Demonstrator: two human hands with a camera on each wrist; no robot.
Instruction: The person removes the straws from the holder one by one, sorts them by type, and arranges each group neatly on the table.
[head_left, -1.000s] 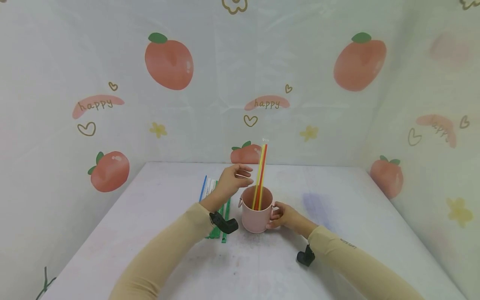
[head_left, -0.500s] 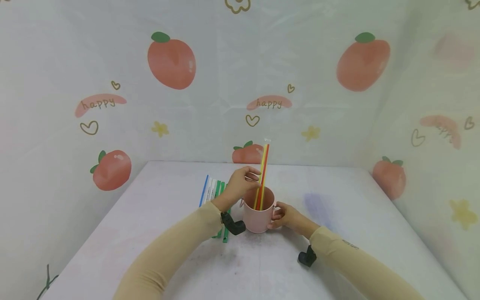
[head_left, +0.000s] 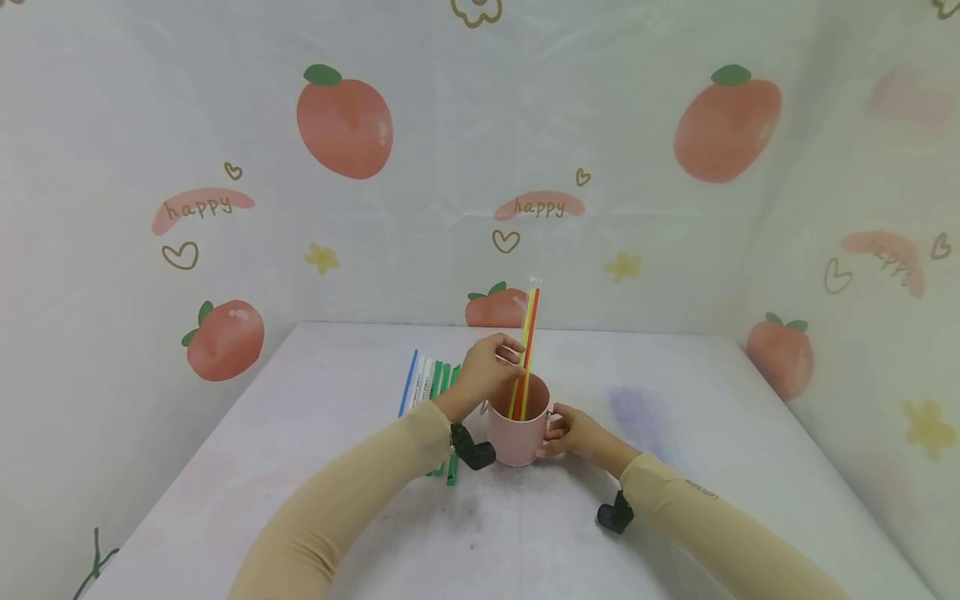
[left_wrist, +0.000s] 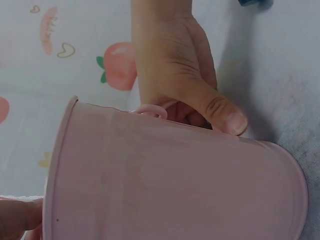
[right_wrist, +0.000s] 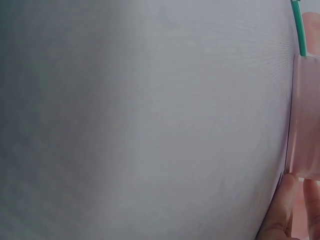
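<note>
Since a second ago, the left hand (head_left: pixel 484 368) has moved rightward to the straws (head_left: pixel 533 317). The white table (head_left: pixel 720 400) bears the pink bucket (head_left: pixel 516 442), its right handle (left_wrist: pixel 151 110) gripped by the right hand (head_left: pixel 573 431). Left of the bucket lie coloured strips (head_left: pixel 426 385); inside it lean the yellow and red straws; whether the left hand pinches them I cannot tell.

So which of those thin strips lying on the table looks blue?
The leftmost strip in the head view; the white strips and green strips lie to its right.
</note>
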